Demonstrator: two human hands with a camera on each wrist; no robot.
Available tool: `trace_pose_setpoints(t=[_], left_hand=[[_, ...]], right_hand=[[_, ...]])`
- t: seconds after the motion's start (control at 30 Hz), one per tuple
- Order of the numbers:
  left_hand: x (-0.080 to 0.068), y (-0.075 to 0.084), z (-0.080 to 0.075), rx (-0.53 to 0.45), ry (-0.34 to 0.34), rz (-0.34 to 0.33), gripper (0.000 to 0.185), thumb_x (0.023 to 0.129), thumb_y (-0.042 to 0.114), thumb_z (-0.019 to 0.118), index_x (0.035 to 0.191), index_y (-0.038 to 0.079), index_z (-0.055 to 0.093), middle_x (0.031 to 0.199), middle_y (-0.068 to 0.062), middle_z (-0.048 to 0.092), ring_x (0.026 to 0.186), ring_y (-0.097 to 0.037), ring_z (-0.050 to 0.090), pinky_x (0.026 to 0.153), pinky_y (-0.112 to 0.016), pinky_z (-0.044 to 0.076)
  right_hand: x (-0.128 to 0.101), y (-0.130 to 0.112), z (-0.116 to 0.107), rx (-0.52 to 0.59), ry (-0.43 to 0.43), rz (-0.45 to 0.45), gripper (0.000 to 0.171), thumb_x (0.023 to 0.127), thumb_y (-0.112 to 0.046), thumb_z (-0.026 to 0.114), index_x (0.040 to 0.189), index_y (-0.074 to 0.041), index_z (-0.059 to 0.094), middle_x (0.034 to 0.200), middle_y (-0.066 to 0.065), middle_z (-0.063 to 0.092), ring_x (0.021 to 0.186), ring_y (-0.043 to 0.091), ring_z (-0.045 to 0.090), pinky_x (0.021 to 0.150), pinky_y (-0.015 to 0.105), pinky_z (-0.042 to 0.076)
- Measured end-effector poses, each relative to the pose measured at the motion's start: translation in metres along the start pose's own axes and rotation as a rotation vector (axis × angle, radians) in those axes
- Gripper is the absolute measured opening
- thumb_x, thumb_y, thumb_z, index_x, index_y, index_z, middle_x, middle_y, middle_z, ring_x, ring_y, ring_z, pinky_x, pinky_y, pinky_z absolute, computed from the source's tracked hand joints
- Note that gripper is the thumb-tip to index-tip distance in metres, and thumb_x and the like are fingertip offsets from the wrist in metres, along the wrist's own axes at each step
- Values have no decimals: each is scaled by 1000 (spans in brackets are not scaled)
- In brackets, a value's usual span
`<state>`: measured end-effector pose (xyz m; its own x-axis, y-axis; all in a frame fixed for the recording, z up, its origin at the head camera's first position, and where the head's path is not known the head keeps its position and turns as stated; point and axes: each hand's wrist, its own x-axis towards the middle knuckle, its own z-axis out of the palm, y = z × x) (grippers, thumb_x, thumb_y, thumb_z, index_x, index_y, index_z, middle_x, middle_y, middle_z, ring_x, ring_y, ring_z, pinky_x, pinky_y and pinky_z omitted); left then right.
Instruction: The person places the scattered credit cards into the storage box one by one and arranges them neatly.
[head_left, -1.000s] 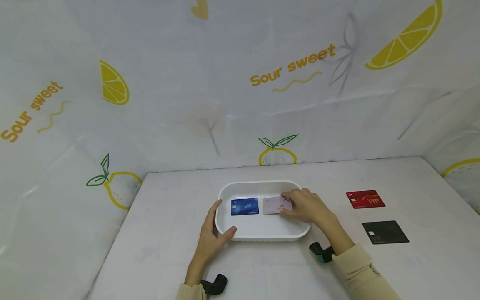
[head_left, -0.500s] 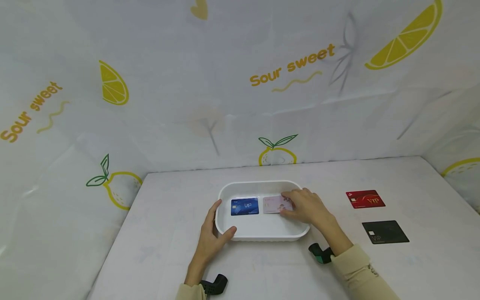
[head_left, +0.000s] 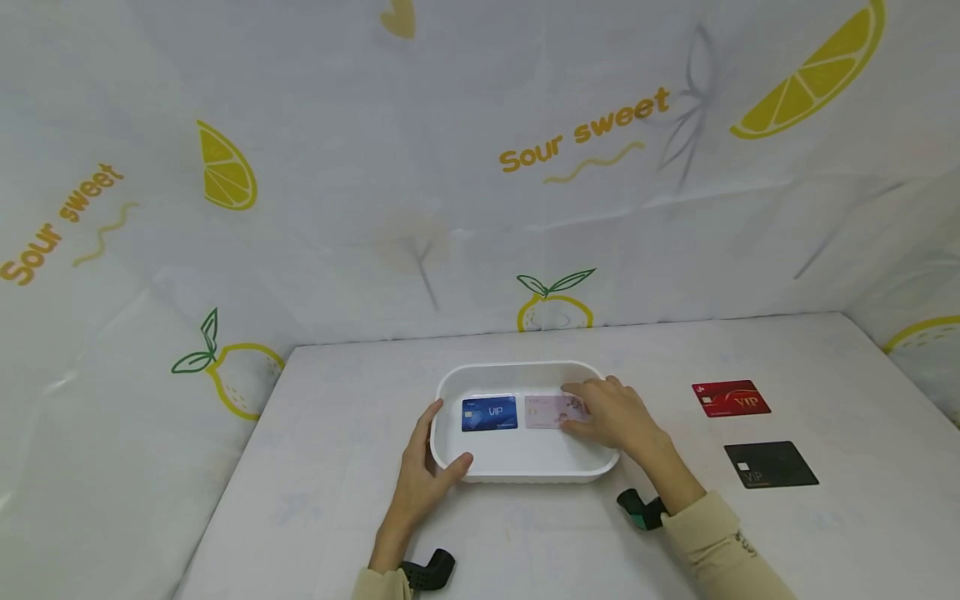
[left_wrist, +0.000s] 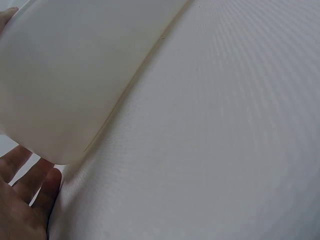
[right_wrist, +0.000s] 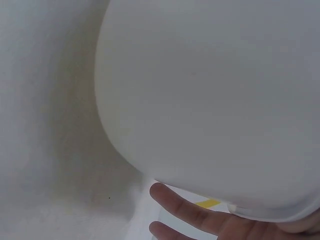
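A white tray (head_left: 525,468) stands on the table in the head view. My left hand (head_left: 420,479) holds its left end, thumb over the front rim and fingers along the outer side; in the left wrist view several fingertips touch the tray's wall (left_wrist: 75,85). Inside the tray a blue VIP card (head_left: 490,413) lies flat. To its right is a pale pink card (head_left: 546,412) with a floral print. My right hand (head_left: 611,412) reaches over the right rim and holds the pink card's right end between thumb and fingers, covering part of it.
A red VIP card (head_left: 731,398) and a black VIP card (head_left: 771,464) lie on the table right of the tray. Black wrist devices (head_left: 430,570) sit at both wrists. A white sheet with lemon prints (head_left: 555,312) hangs behind the table.
The pink card now lies flatter and has turned slightly under my right fingers, its right end showing a little more. My left hand and the tray stay put.
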<state>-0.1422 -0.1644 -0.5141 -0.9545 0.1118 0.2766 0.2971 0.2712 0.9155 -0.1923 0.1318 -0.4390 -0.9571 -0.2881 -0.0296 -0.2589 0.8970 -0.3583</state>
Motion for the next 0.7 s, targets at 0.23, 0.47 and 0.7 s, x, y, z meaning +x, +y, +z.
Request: trace_pose_setpoints(t=[0.23,0.47,0.7], left_hand=[[-1,3,0,-4,5,-11,90,82,17,79,158,6,32,157,-22,43,131,-37,55,104,-23,49],[-2,3,0,-12,3,-4,90,82,15,79,158,6,32,156,-24,43,130,-38,55,103,-22,50],[-1,3,0,-9,4,-9,90,83,15,79,158,5,32,156,-24,43,131,-38,55,103,-21,50]], right_hand=[[2,3,0,13,-12,-9,57,84,-34,83,132,-8,68,119,14,72,99,29,59,90,55,52],[2,7,-6,54,-25,-48,55,86,-36,81,133,-11,68,91,3,67,87,21,51,77,40,45],[-1,12,-17,87,44,-96,52,88,-35,79,133,-12,68,88,4,65,86,20,51,69,30,40]])
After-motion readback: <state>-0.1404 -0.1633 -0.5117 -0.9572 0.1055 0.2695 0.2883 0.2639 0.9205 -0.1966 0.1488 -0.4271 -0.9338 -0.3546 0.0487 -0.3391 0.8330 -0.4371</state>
